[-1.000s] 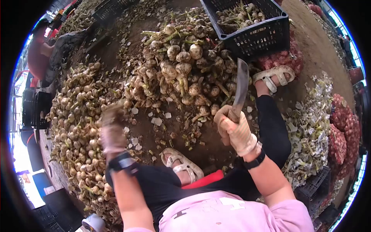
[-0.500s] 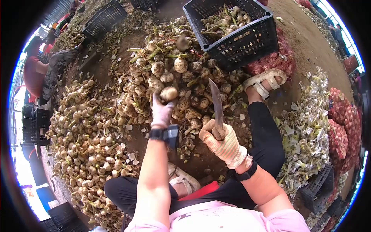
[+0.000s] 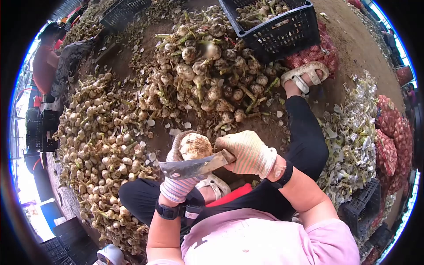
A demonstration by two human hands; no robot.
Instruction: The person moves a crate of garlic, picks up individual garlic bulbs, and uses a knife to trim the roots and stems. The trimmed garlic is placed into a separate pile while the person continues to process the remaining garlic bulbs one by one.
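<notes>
My gloved left hand (image 3: 179, 183) is closed around a garlic bulb (image 3: 195, 147) in front of my body. The gloved right hand (image 3: 249, 154) grips the handle of a knife (image 3: 194, 167), whose broad blade lies across the near side of the bulb, over the left hand's fingers. Beyond both hands is a heap of untrimmed garlic with stalks (image 3: 207, 79). A wide spread of garlic bulbs (image 3: 101, 154) covers the ground to the left.
A black crate (image 3: 282, 35) holding garlic stands at the back beside a red net sack (image 3: 324, 53). White peelings (image 3: 349, 141) and full net sacks (image 3: 393, 137) lie to the right. Another person (image 3: 46, 66) sits at the far left. My sandalled foot (image 3: 307, 77) is near the crate.
My left hand has drawn back from the heap toward my body with a bulb. The right hand has turned the knife from upright to crosswise and brought it to the bulb.
</notes>
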